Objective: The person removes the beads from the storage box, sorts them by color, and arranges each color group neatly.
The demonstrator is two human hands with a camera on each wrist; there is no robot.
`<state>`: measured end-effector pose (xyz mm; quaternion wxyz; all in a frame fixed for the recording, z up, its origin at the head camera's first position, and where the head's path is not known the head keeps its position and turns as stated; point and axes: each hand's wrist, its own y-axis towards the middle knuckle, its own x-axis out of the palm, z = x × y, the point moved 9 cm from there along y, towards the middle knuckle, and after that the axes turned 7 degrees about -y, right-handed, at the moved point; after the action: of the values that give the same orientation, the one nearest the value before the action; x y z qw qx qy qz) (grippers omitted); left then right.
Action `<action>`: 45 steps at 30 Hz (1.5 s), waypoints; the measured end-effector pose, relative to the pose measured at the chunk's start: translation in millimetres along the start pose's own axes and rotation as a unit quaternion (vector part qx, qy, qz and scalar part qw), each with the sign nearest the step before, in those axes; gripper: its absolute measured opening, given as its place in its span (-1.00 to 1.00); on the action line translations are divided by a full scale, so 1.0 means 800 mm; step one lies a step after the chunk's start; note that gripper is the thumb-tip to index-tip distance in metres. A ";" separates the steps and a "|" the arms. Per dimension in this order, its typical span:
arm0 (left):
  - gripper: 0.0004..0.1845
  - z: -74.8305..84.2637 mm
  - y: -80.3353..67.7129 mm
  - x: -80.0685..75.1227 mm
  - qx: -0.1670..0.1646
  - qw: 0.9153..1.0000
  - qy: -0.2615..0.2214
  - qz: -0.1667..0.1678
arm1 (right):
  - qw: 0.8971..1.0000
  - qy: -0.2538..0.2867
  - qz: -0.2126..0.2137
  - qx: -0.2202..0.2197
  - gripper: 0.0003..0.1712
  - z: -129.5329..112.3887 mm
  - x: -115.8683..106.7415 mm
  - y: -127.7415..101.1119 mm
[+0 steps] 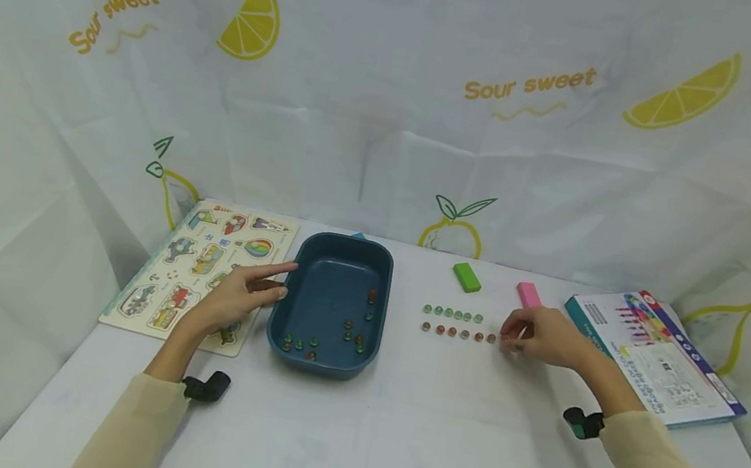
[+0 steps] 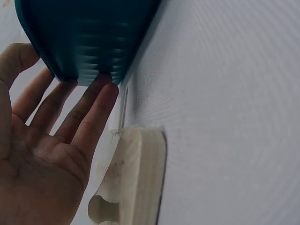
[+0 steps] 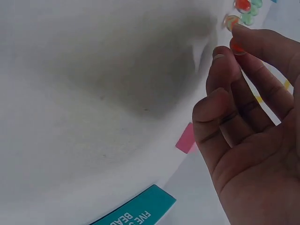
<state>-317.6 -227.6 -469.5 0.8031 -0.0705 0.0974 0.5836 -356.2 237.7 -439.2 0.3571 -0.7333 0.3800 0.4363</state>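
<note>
My left hand (image 1: 234, 295) rests its fingertips on the near-left wall of a dark blue tray (image 1: 339, 247); in the left wrist view its fairly straight fingers (image 2: 96, 110) touch the tray's outer side. Inside the tray lie several green and orange-red glass marbles (image 1: 349, 324). Between thumb and fingertips, my right hand (image 1: 541, 335) pinches an orange-red marble (image 3: 237, 48) at the right end of a row of orange-red marbles (image 1: 452, 332). Just behind that row runs a second one of green marbles (image 1: 458, 315).
Left of the tray lies a wooden picture puzzle board (image 1: 199, 238), partly under my left hand. A green block (image 1: 467, 277) and a pink block (image 1: 528, 294) lie behind the rows. A printed box (image 1: 661, 356) sits at the right. A white curtain (image 1: 361, 141) hangs behind.
</note>
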 end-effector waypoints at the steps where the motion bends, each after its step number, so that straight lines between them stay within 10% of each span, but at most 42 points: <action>1: -0.39 0.000 0.000 0.000 0.000 1.000 0.000 0.000 | 1.000 0.001 0.000 0.002 -0.86 0.003 0.003 0.000; 27: -0.40 -0.001 0.000 0.001 0.000 1.000 0.006 0.003 | 0.999 -0.003 0.035 -0.002 -0.74 0.008 -0.015 -0.012; 34: -0.41 -0.003 -0.001 -0.005 0.002 1.000 0.019 0.008 | 0.995 -0.030 0.070 -0.069 -0.79 -0.080 -0.042 0.005; 45: -0.40 0.000 0.001 0.001 0.003 1.000 0.014 0.000 | 0.984 -0.009 0.011 -0.175 -0.86 -0.230 -0.014 0.067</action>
<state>-317.8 -226.5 -469.5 0.8017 -0.0761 0.1108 0.5825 -339.0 58.5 -372.1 0.2216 -0.7762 0.3028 0.5066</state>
